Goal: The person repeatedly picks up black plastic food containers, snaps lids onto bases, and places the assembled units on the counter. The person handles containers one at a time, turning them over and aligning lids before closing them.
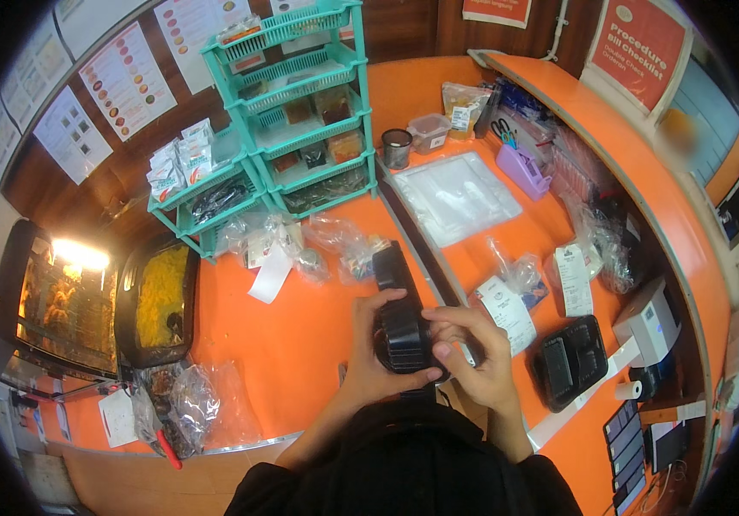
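Just in front of my body, over the orange counter [283, 361], a black plastic food container [402, 322] is tilted up on its side. My left hand [371, 344] wraps round its left side, with the thumb under the near end. My right hand [481, 357] is at its right edge, fingers bent and pinched against it. What the container holds is hidden from this view. Another black container [569, 361] lies on the counter to the right. Beyond my hands are clear plastic bags, and a bag with a long white receipt [507, 314] lies to their right.
A teal basket rack [300, 142] stands at the back. At left are a lit glass display case [64, 301], a black tray of yellow rice [163, 297] and a red-handled tool [168, 449]. A purple tape dispenser [521, 172] and white receipt printer [647, 322] stand at right.
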A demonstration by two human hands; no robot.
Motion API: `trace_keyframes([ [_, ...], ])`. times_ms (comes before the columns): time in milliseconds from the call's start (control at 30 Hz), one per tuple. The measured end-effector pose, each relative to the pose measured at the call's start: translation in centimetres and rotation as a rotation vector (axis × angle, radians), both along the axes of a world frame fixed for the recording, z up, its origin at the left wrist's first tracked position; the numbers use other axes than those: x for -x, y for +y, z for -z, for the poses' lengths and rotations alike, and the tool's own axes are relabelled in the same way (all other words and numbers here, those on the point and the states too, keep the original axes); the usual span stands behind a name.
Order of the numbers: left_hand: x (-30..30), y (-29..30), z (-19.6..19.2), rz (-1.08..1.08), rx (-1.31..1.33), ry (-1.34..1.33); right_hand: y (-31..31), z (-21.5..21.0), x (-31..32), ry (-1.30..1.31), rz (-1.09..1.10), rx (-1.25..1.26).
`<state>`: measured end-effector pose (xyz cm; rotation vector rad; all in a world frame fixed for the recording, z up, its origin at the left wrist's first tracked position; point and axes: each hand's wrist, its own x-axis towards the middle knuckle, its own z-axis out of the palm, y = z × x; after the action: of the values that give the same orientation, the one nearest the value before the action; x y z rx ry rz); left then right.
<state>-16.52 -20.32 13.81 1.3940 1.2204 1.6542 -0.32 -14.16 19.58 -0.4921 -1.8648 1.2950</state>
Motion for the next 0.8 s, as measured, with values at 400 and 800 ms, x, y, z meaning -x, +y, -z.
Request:
trace_keyframes([
  [400, 0.3, -0.7, -0.5, 0.182, 0.217, -0.292, 0.1, 0.9, 1.3, 0.187, -0.025, 0.376],
  [800, 0.6, 0.4, -1.0, 0.192, 0.19, -0.293, 0.8, 1.1, 1.1, 0.177, -0.155, 0.386],
])
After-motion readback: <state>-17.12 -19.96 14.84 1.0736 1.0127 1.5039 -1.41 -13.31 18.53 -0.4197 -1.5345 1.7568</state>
